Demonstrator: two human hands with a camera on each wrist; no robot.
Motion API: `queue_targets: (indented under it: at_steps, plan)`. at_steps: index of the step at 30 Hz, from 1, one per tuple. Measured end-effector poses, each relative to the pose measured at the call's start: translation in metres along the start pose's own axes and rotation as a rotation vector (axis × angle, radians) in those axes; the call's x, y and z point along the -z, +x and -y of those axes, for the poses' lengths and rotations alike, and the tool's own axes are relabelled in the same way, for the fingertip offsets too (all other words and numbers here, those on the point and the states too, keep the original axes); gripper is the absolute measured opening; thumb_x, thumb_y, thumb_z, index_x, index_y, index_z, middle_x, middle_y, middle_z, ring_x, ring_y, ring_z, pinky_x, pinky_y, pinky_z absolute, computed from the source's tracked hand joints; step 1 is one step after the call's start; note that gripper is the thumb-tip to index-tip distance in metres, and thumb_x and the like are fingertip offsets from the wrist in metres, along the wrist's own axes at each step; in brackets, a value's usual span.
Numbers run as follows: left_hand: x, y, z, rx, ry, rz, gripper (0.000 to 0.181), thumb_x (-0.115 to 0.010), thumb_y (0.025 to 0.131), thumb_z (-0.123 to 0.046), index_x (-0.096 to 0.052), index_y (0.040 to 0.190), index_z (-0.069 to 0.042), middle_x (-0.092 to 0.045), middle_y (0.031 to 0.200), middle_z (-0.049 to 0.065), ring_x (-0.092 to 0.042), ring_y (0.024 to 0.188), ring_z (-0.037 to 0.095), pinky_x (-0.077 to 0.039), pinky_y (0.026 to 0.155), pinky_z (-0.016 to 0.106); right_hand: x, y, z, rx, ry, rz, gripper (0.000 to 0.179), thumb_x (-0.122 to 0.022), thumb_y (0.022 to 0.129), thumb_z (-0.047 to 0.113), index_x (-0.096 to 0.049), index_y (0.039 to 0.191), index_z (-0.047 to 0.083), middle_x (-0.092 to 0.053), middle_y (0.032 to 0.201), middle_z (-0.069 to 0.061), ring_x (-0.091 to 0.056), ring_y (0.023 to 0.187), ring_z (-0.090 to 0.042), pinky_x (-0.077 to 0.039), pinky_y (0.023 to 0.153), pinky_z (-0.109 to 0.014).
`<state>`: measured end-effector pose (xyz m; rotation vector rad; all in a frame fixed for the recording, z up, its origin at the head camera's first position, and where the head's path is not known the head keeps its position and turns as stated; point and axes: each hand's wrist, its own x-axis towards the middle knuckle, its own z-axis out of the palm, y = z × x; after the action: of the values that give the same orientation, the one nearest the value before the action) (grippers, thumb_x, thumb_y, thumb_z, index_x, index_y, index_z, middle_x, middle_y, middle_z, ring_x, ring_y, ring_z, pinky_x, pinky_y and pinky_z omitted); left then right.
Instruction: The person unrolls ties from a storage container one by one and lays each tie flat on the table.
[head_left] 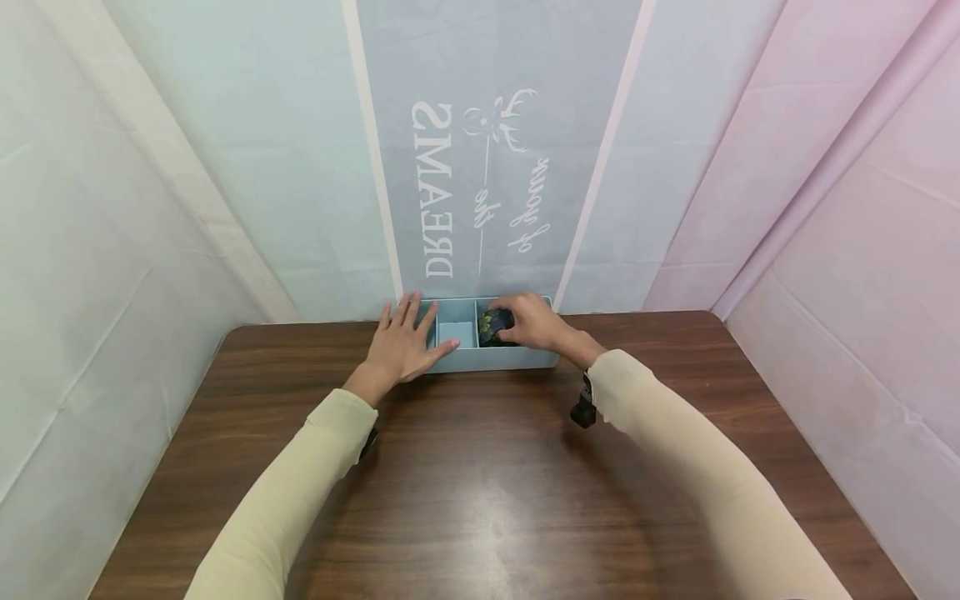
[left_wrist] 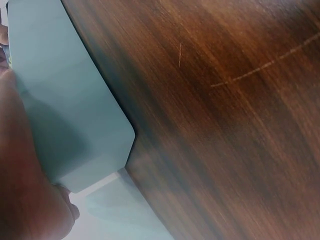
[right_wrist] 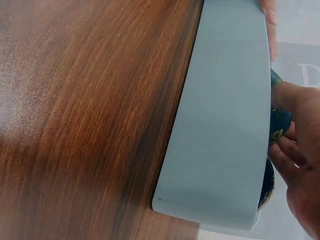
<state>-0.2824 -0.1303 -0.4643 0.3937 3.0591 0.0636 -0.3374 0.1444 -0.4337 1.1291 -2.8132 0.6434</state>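
A pale blue divided box (head_left: 495,359) stands at the far edge of the table. My left hand (head_left: 401,346) rests over its left end with the fingers spread and the thumb along the front rim. My right hand (head_left: 531,321) holds a dark blue rounded object with a yellow-green leaf pattern (head_left: 489,327) in the right part of the box. The right wrist view shows the fingers and thumb about this patterned object (right_wrist: 278,131), partly above the rim. A second dark rounded object (right_wrist: 268,186) shows behind the rim nearer the box's right end.
Brown wood-grain table (head_left: 480,467) spreads in front of the box. A grey-blue cloth (head_left: 487,50) with white lettering hangs right behind it, and pale cloth walls (head_left: 90,333) stand on both sides.
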Motion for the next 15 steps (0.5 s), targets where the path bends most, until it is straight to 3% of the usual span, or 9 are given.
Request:
queue_targets:
  at_steps: [9,15]
  plan:
    - [0.0017,-0.0032,-0.0016,0.002,-0.006,-0.01,0.098,-0.022,0.099,-0.085,-0.008,0.172,-0.022,0.003,0.178,0.015,0.003,0.165,0.034,0.0,0.13,0.06,0.0015,-0.004,0.0024,-0.02,0.027,-0.014,0.046,-0.082,0.09,0.012,-0.072,0.133,0.001,-0.077,0.11,-0.013,-0.054,0.066,-0.015,-0.047,0.064,-0.033]
    - [0.0009,-0.0026,-0.0025,0.002,-0.006,-0.011,0.097,-0.02,0.099,-0.085,-0.008,0.172,-0.022,0.003,0.178,0.014,0.003,0.165,0.034,0.001,0.13,0.061,0.0032,-0.0082,0.0032,-0.027,0.051,-0.026,0.047,-0.082,0.09,0.012,-0.071,0.135,0.001,-0.074,0.095,-0.011,-0.045,0.056,-0.013,-0.048,0.069,-0.037]
